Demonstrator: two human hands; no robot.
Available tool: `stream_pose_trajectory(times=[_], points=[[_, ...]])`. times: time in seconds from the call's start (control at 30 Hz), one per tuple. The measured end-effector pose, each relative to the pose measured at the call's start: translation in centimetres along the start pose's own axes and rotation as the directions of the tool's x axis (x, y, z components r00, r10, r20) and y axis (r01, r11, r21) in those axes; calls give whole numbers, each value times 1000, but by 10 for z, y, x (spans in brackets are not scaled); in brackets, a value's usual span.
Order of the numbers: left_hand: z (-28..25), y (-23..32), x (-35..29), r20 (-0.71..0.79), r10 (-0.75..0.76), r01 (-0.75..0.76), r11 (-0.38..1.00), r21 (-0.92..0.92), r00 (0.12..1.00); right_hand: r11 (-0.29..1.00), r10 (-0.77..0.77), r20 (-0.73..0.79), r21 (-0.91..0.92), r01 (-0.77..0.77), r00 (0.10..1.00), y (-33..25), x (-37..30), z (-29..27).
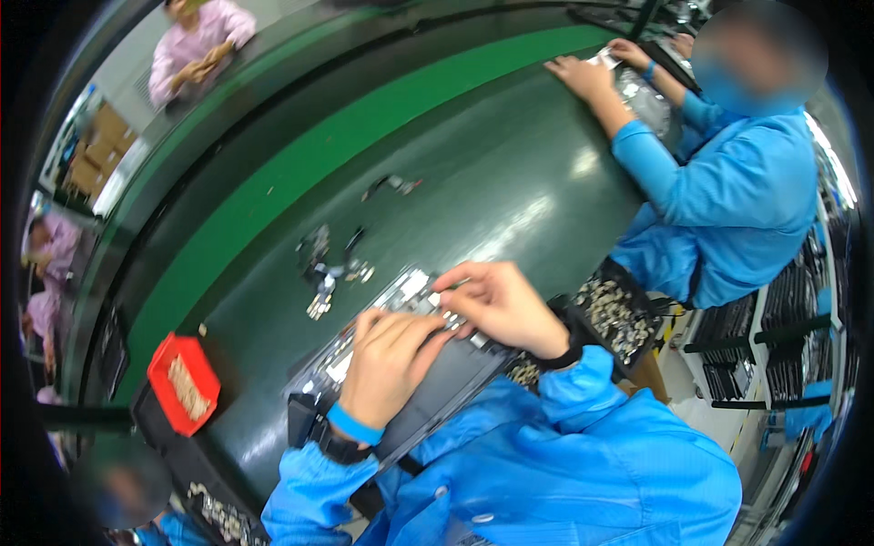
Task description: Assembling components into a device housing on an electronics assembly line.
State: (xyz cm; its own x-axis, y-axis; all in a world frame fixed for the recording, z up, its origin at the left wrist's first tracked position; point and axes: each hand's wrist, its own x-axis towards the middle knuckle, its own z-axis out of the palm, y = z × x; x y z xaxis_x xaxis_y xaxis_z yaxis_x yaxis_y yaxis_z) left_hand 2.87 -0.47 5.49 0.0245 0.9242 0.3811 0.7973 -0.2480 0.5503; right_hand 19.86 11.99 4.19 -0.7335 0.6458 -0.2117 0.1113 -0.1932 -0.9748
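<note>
A flat dark electronic device, like an opened laptop base (pixel 460 387), lies tilted in front of me at the near edge of the bench. Silvery and white inner parts show along its far side. My left hand (pixel 390 353) rests over it, its fingers bent and drawn toward the thumb. Just right of it, my right hand (pixel 499 305) pinches at the same inner parts. Whatever either hand's fingertips grip is too small or too covered to make out. Beyond the device lie small dark cables with connectors (pixel 328 264).
Left stands a red bin (pixel 157 373) with small pale pieces. A black bin of small metal parts (pixel 628 318) sits to the right. Another cable piece (pixel 393 186) lies farther up the green bench (pixel 473 173). A co-worker in blue (pixel 746 182) handles something at the right.
</note>
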Motion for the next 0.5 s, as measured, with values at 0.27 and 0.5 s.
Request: stream_pose_trajectory(times=[0.27,0.5], points=[[3,4,15,25,110,-111,992,55,994,997,-60,-262,32,71,963,15,4,-43],[11,-4,17,35,112,-115,990,86,993,996,-70,-245,28,79,967,15,16,-39]])
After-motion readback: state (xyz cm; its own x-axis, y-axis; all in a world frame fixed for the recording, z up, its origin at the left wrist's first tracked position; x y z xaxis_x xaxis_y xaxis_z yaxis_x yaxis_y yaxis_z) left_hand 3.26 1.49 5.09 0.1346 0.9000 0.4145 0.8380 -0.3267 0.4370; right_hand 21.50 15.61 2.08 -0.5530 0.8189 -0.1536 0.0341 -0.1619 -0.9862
